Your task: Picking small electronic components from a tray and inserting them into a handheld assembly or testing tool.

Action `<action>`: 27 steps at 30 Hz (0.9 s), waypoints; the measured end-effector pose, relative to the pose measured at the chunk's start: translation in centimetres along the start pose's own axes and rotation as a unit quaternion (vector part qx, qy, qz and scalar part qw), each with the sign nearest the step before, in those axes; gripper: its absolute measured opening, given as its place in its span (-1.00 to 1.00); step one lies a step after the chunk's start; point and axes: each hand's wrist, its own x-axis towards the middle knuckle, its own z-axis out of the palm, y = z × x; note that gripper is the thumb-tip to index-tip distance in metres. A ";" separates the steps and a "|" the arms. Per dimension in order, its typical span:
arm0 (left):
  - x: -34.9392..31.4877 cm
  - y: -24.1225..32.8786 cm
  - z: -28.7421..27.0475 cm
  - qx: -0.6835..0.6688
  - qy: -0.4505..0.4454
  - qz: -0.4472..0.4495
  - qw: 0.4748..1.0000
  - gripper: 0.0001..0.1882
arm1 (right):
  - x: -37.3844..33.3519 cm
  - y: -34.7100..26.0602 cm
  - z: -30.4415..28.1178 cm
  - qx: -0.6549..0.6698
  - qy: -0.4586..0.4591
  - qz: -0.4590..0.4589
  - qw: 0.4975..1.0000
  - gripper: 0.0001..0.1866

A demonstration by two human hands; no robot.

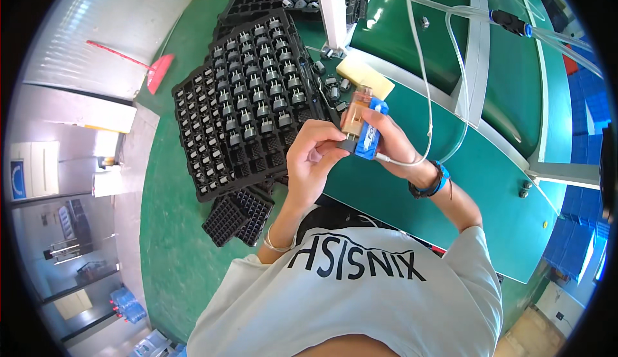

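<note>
The right hand (393, 141) grasps a small blue tool (369, 135) with a pale label patch on its face; a thin clear tube (421, 87) leaves its lower end and loops away past the wrist. The left hand (315, 157) is closed on a small dark part (347, 143) at the foot of a translucent amber bottle (355, 109), pressing it against the blue tool. Bottle and tool stand side by side between the two hands, long axes roughly upright, tops pointing away from the person.

Just beyond the hands lies a pale yellow pad (365, 77) on the green surface (412, 190). To the left of the left hand sits a black tray (248, 109) with rows of pockets, many filled with small dark and silver parts; a few loose ones lie between tray and pad. A smaller black tray (238, 215) lies below it, near the left forearm. Farther left, a red broom (151, 71) lies on the floor. Blue crates (589, 100) stack far right of the right hand.
</note>
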 end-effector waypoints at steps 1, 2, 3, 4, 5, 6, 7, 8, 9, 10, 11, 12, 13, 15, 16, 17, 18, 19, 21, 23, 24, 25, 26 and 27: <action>-0.1 0.3 0.2 0.046 0.004 0.016 0.999 -0.75 | -0.2 0.2 0.1 0.003 -0.001 0.003 1.000 -0.58; -0.2 0.5 0.2 0.092 0.007 0.031 0.995 -0.75 | -0.2 0.2 0.1 0.003 -0.002 0.004 1.000 -0.58; -0.4 0.4 0.2 0.092 0.009 0.031 0.995 -0.75 | -0.4 0.2 0.1 -0.015 -0.008 -0.017 1.000 -0.58; -0.5 0.1 0.0 0.081 0.011 0.023 0.996 -0.74 | -0.5 0.3 0.2 -0.034 -0.015 -0.039 0.999 -0.59; -0.6 0.0 -0.1 0.071 0.014 0.015 0.997 -0.72 | -0.3 0.3 0.3 -0.034 -0.018 -0.037 0.999 -0.59; -0.4 0.2 -0.2 0.072 0.016 0.016 0.997 -0.72 | 0.2 0.2 0.3 -0.015 0.007 -0.066 0.998 -0.60; 0.1 0.4 -0.5 0.134 0.042 0.006 0.990 -0.71 | 0.9 0.2 0.0 0.003 0.035 -0.096 0.995 -0.61; 0.6 0.4 -0.9 0.195 0.068 -0.003 0.978 -0.69 | 2.0 0.3 -1.7 0.000 0.067 -0.124 0.990 -0.64; 1.0 0.5 -2.4 0.285 0.091 0.026 0.954 -0.68 | 2.9 -0.7 -3.9 -0.110 0.078 -0.134 0.982 -0.65; 1.4 1.3 -3.5 0.400 0.109 0.037 0.909 -0.68 | 3.8 -1.6 -6.1 -0.218 0.090 -0.142 0.961 -0.66; 1.7 1.6 -4.8 0.486 0.090 0.053 0.868 -0.69 | 5.1 -2.0 -7.4 -0.292 0.092 -0.254 0.917 -0.67; 1.7 1.6 -6.0 0.570 0.074 0.068 0.816 -0.71 | 5.9 -2.3 -7.3 -0.360 0.089 -0.358 0.857 -0.68; 1.5 1.6 -6.6 0.570 0.074 0.069 0.816 -0.71 | 5.7 -2.8 -7.0 -0.442 0.153 -0.308 0.828 -0.67; 1.5 1.5 -7.2 0.628 0.009 0.018 0.778 -0.74 | 6.5 -2.7 -6.9 -0.502 0.147 -0.338 0.783 -0.65; 1.6 1.5 -7.1 0.627 0.007 0.020 0.779 -0.74 | 6.7 -2.7 -6.8 -0.558 0.140 -0.364 0.732 -0.63; 1.6 1.5 -7.0 0.625 0.015 0.002 0.781 -0.76 | 6.7 -2.7 -6.7 -0.600 0.146 -0.365 0.697 -0.61; 1.7 1.4 -6.8 0.622 0.023 -0.017 0.782 -0.79 | 6.7 -2.7 -6.5 -0.600 0.147 -0.365 0.696 -0.61; 1.7 1.4 -6.7 0.622 0.022 -0.016 0.783 -0.79 | 6.6 -2.6 -6.4 -0.606 0.163 -0.349 0.696 -0.60; 1.9 1.4 -6.3 0.623 0.039 -0.036 0.780 -0.82 | 6.7 -2.5 -6.4 -0.610 0.180 -0.337 0.694 -0.59; 1.8 1.1 -6.6 0.627 0.036 -0.003 0.778 -0.82 | 6.6 -2.6 -6.2 -0.605 0.178 -0.339 0.698 -0.58; 1.9 1.0 -6.7 0.629 0.033 0.030 0.776 -0.82 | 6.5 -2.7 -6.3 -0.601 0.176 -0.341 0.701 -0.57; 1.9 1.1 -6.7 0.612 0.045 0.024 0.789 -0.82 | 6.5 -2.8 -6.3 -0.602 0.179 -0.340 0.700 -0.57; 1.8 1.3 -6.7 0.596 0.057 0.017 0.801 -0.83 | 6.5 -2.8 -6.4 -0.589 0.169 -0.350 0.709 -0.57; 1.7 1.2 -7.1 0.539 0.083 -0.018 0.838 -0.83 | 6.5 -2.8 -6.4 -0.574 0.157 -0.360 0.718 -0.56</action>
